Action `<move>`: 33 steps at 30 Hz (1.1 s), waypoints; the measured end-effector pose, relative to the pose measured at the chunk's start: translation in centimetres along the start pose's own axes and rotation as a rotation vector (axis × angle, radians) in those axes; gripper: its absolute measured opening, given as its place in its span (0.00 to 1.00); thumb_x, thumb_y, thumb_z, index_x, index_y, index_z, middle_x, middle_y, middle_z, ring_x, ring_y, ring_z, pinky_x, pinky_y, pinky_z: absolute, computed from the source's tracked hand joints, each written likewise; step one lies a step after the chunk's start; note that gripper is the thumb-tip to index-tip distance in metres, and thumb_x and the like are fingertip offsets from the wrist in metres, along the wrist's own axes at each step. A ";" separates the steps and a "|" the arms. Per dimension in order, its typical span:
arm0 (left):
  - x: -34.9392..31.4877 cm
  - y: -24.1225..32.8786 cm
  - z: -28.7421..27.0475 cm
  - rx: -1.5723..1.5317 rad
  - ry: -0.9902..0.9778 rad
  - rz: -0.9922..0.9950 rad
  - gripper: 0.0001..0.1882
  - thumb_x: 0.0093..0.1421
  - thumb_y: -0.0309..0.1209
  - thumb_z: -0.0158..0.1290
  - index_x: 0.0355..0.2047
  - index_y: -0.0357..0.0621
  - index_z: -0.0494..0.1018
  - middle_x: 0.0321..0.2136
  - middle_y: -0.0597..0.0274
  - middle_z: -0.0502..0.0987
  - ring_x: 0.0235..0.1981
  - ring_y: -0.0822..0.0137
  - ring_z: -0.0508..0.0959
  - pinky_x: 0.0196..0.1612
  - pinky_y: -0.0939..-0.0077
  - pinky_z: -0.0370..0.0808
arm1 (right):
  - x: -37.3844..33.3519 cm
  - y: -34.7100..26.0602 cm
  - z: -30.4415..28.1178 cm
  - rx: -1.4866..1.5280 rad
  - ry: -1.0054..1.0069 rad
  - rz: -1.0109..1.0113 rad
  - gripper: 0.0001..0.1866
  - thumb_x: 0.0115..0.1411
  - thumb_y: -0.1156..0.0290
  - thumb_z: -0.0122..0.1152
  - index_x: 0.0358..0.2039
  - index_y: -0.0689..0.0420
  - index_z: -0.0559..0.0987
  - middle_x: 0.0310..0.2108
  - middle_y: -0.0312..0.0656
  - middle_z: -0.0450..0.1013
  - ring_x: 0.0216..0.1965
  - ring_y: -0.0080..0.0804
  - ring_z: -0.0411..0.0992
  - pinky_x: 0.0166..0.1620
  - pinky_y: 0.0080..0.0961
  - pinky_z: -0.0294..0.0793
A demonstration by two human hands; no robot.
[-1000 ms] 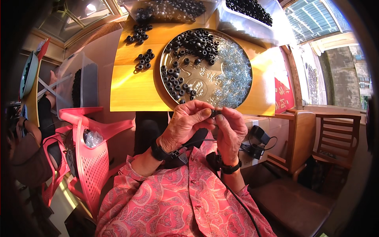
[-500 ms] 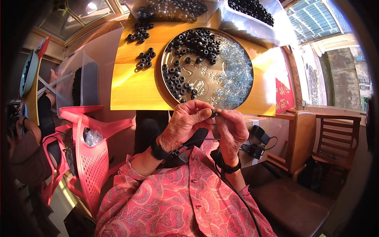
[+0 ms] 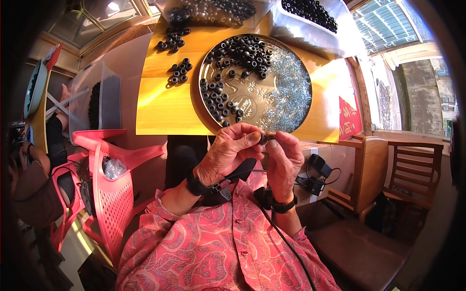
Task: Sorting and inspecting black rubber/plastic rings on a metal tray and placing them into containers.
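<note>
1. Bystander far left: a seated person's arm [image 3: 57, 127] by a clear bin [image 3: 95, 99]; red chair [image 3: 112, 180] beside it. Not involved.
2. Loose black rings [image 3: 179, 72] lie on the yellow table [image 3: 160, 109], left of the round tray [image 3: 296, 58].
3. Tray holds a heap of the same rings [image 3: 240, 51] on its left and top, small silver parts [image 3: 290, 92] on its right.
4. Left hand [image 3: 228, 154]: raised in front of the chest, just below the table edge, wrist cocked, thumb and forefinger pinched shut on a black ring [image 3: 263, 139].
5. Right hand [image 3: 284, 162]: upright, palm toward the left hand, fingertips closed on the same ring's right side. Whether it also holds a silver part is too small to tell.
6. Ring sits between both sets of fingertips, off the table, well clear of the tray.
7. Step, as I read it: mating one ring with an insert, mid-press.
8. Next move would call for a steady left pinch and a straight, axial push from the right; skew risks a cocked fit or a dropped ring.
9. Black wristbands [image 3: 196, 184] on both wrists; cable [image 3: 286, 237] runs down over the pink shirt [image 3: 213, 252].
</note>
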State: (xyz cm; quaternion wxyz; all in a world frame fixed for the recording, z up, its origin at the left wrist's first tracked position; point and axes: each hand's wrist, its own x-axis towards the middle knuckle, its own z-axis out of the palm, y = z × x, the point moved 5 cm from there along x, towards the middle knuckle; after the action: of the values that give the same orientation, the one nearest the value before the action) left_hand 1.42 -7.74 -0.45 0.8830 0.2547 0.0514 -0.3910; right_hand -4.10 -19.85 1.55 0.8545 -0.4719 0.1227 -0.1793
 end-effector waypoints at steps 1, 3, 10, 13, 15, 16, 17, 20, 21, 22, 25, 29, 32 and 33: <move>0.0 0.0 0.0 0.002 0.001 -0.002 0.10 0.61 0.28 0.55 0.41 0.37 0.74 0.30 0.62 0.78 0.28 0.72 0.80 0.32 0.76 0.80 | 0.0 0.1 0.0 0.017 0.010 0.012 0.14 0.58 0.87 0.57 0.44 0.64 0.75 0.40 0.43 0.76 0.41 0.25 0.74 0.46 0.20 0.73; 0.1 0.0 0.0 -0.010 0.006 -0.008 0.10 0.61 0.28 0.55 0.41 0.37 0.74 0.30 0.62 0.78 0.28 0.72 0.80 0.32 0.76 0.80 | 0.1 0.2 -0.1 0.037 0.009 0.020 0.13 0.58 0.86 0.57 0.44 0.64 0.75 0.40 0.43 0.76 0.41 0.25 0.74 0.47 0.21 0.73; 0.1 0.1 0.0 -0.028 0.008 -0.014 0.10 0.61 0.29 0.54 0.41 0.36 0.74 0.29 0.61 0.78 0.28 0.72 0.80 0.32 0.76 0.81 | 0.2 0.2 0.1 0.085 0.001 0.033 0.13 0.58 0.86 0.57 0.44 0.64 0.75 0.41 0.43 0.76 0.42 0.26 0.74 0.47 0.22 0.73; 0.1 0.0 -0.2 -0.026 0.026 -0.018 0.10 0.61 0.29 0.54 0.41 0.36 0.74 0.29 0.61 0.78 0.28 0.72 0.80 0.32 0.77 0.81 | 0.2 0.4 0.0 0.064 0.007 0.029 0.13 0.58 0.86 0.57 0.44 0.64 0.75 0.40 0.43 0.76 0.42 0.26 0.75 0.47 0.22 0.73; 0.1 0.0 -0.1 -0.030 0.031 -0.016 0.10 0.61 0.29 0.55 0.41 0.36 0.74 0.29 0.61 0.78 0.28 0.72 0.80 0.32 0.77 0.81 | 0.2 0.4 0.1 0.059 0.008 0.033 0.13 0.58 0.86 0.57 0.44 0.64 0.75 0.41 0.43 0.76 0.42 0.26 0.75 0.47 0.22 0.73; 0.1 0.1 -0.1 -0.035 0.034 -0.014 0.10 0.61 0.29 0.55 0.41 0.36 0.74 0.29 0.61 0.78 0.28 0.72 0.80 0.32 0.77 0.81 | 0.1 0.4 0.1 0.052 0.011 0.036 0.13 0.58 0.86 0.57 0.44 0.64 0.75 0.41 0.43 0.76 0.42 0.26 0.75 0.47 0.22 0.73; 0.1 0.1 -0.1 -0.036 0.033 -0.014 0.10 0.61 0.29 0.55 0.41 0.36 0.74 0.29 0.61 0.78 0.28 0.72 0.80 0.32 0.77 0.81 | 0.1 0.4 0.0 0.051 0.011 0.036 0.13 0.58 0.86 0.57 0.44 0.64 0.75 0.41 0.43 0.76 0.42 0.26 0.75 0.47 0.22 0.73; 0.0 0.1 -0.1 -0.037 0.034 -0.009 0.10 0.61 0.28 0.55 0.41 0.36 0.74 0.30 0.61 0.78 0.28 0.72 0.80 0.32 0.77 0.81 | 0.1 0.4 0.1 0.069 0.002 0.042 0.13 0.58 0.86 0.57 0.44 0.64 0.75 0.41 0.44 0.76 0.42 0.26 0.75 0.47 0.21 0.73; 0.1 0.1 -0.1 -0.035 0.025 -0.011 0.10 0.61 0.28 0.55 0.41 0.36 0.74 0.30 0.61 0.78 0.28 0.72 0.80 0.32 0.77 0.81 | 0.1 0.3 0.2 0.069 0.001 0.033 0.13 0.58 0.86 0.57 0.44 0.64 0.75 0.41 0.44 0.76 0.42 0.26 0.75 0.47 0.21 0.73; 0.1 0.1 -0.1 -0.032 0.016 -0.012 0.10 0.61 0.28 0.55 0.41 0.36 0.74 0.30 0.61 0.78 0.28 0.72 0.80 0.32 0.77 0.81 | 0.1 0.2 0.2 0.069 -0.001 0.023 0.13 0.58 0.86 0.57 0.44 0.64 0.75 0.41 0.44 0.76 0.42 0.27 0.75 0.47 0.21 0.73; 0.1 0.0 -0.1 -0.041 0.005 -0.009 0.10 0.61 0.28 0.55 0.41 0.36 0.74 0.29 0.62 0.78 0.28 0.72 0.80 0.32 0.76 0.81 | 0.1 0.3 0.2 0.067 -0.007 0.024 0.13 0.58 0.87 0.56 0.44 0.64 0.75 0.41 0.44 0.76 0.42 0.27 0.75 0.47 0.21 0.73; 0.1 0.1 -0.1 -0.041 0.016 -0.005 0.10 0.61 0.28 0.55 0.41 0.36 0.74 0.29 0.62 0.78 0.28 0.72 0.80 0.32 0.76 0.81 | 0.0 0.3 0.2 0.063 -0.007 0.023 0.13 0.58 0.87 0.56 0.44 0.65 0.75 0.41 0.45 0.76 0.42 0.27 0.75 0.47 0.21 0.73; 0.1 0.1 -0.2 -0.027 -0.015 -0.001 0.10 0.61 0.28 0.55 0.41 0.36 0.74 0.30 0.61 0.78 0.28 0.72 0.80 0.32 0.76 0.81 | 0.0 0.4 0.0 0.043 -0.002 0.020 0.13 0.58 0.87 0.56 0.44 0.65 0.75 0.41 0.45 0.76 0.42 0.26 0.74 0.48 0.21 0.73; 0.1 0.0 -0.2 -0.025 -0.016 -0.001 0.10 0.61 0.28 0.55 0.41 0.36 0.74 0.30 0.61 0.78 0.29 0.72 0.80 0.32 0.76 0.81 | 0.0 0.4 -0.1 0.046 -0.001 0.021 0.13 0.58 0.87 0.56 0.44 0.65 0.75 0.41 0.45 0.76 0.42 0.26 0.74 0.48 0.21 0.73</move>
State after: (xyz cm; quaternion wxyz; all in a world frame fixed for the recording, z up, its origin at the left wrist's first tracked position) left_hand 1.52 -7.68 -0.62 0.8863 0.2403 0.0495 -0.3928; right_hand -4.08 -19.71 1.21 0.8670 -0.4510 0.1229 -0.1727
